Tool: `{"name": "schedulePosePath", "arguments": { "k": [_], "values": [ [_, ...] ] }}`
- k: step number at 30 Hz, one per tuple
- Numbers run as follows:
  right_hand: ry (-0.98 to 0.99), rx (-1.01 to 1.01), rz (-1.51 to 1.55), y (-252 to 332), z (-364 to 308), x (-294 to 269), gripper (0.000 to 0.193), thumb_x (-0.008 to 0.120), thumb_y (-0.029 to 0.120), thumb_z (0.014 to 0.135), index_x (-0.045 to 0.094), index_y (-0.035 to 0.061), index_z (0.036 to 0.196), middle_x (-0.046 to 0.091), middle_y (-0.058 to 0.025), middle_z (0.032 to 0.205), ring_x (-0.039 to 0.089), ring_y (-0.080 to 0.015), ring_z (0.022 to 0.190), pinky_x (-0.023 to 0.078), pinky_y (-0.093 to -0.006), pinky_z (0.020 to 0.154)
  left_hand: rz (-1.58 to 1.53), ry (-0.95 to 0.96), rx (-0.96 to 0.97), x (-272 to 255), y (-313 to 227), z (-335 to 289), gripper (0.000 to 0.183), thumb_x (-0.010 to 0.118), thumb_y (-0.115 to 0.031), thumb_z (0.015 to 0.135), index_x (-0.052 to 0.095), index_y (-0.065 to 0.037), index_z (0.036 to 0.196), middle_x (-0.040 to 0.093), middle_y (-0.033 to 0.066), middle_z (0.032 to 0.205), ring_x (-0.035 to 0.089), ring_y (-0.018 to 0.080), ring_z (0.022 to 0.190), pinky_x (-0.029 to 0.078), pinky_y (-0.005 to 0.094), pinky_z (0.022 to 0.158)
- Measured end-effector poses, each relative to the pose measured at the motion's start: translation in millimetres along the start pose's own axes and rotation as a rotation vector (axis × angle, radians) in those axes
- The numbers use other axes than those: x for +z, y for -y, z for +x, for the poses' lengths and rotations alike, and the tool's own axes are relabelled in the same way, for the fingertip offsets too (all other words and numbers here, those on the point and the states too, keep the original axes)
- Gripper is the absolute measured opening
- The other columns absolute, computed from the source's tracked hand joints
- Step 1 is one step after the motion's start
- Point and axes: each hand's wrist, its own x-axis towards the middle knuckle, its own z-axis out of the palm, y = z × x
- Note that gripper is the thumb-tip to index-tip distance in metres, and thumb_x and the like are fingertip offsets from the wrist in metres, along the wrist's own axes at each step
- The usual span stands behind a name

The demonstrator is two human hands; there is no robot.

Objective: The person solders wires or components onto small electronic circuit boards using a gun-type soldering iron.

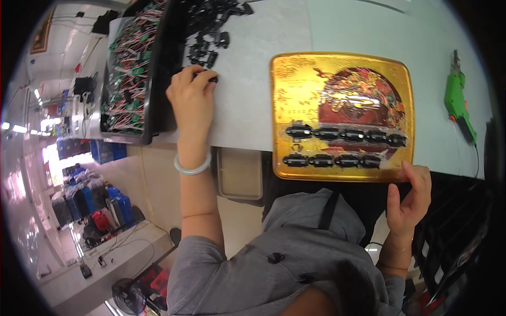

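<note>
At the left part of the tabletop (245, 113), a small black part (213, 79) is showing at the fingertips of the left hand (191, 99), just below a loose pile of similar black pieces (216, 16). Thumb and fingers are pinching this part; whether it is touching the surface cannot be told, as the hand is covering most of it. A pale bracelet (193, 167) is circling the left wrist.

To the right, a gold tray (295, 100) with a dark red round picture is lying flat, its near edge reaching past that of the tabletop. It is carrying two rows of black parts: an upper row (326, 134) numbering five and a lower row (320, 160) numbering four. The right hand (410, 197) is holding nothing; its thumb and fingers are standing apart beside the tray's near right corner.

Left of the left hand, a black bin (162, 87) is containing green boards with red and white wires (132, 68). Toward the far right, a green gun-shaped tool (456, 100) is lying with its cable trailing toward the near edge.
</note>
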Motion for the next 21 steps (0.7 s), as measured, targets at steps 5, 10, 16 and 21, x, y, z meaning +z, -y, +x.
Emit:
{"name": "schedulePosePath", "arguments": {
  "k": [5,10,16,21],
  "values": [
    [0.028,-0.096,0.071,3.2,3.3,-2.1,0.031,0.066,0.002,0.07,0.059,0.0003,0.1,0.059,-0.0131,0.088,0.056,-0.0246,0.075,0.046,-0.0306,0.065,-0.629,-0.076,0.176,-18.7,-47.1,-16.3,0.021,0.066,0.002,0.066,0.066,-0.007,0.085,0.059,0.0062,0.094,0.057,0.0226,0.084,0.044,0.0373,0.068],
    [0.564,0.243,0.792,19.4,10.0,13.3,0.03,0.072,0.012,0.072,0.062,0.0009,0.099,0.061,-0.0094,0.085,0.059,-0.0174,0.071,0.048,-0.0253,0.057,-1.082,0.261,0.897,-56.1,-127.1,-36.9,0.022,0.062,-0.011,0.072,0.065,-0.012,0.094,0.059,0.004,0.098,0.055,0.0197,0.083,0.041,0.0342,0.069],
    [0.727,0.208,0.995,6.4,2.1,10.2,0.023,0.074,0.009,0.07,0.064,0.0009,0.09,0.063,-0.0081,0.082,0.059,-0.0149,0.064,0.047,-0.0243,0.057,-1.22,0.311,0.947,-50.3,-150.0,-45.1,0.027,0.066,-0.013,0.068,0.065,-0.019,0.094,0.057,0.002,0.087,0.051,0.0188,0.078,0.038,0.0328,0.068],
    [0.096,0.088,0.328,-28.3,8.1,-21.2,0.02,0.072,-0.001,0.063,0.063,0.0016,0.081,0.065,-0.0081,0.084,0.059,-0.0163,0.076,0.046,-0.0242,0.064,-0.921,0.089,0.481,-54.4,-125.8,-44.5,0.03,0.072,-0.009,0.062,0.065,-0.014,0.091,0.054,0.0064,0.094,0.049,0.021,0.084,0.037,0.0308,0.067]
  ]
}}
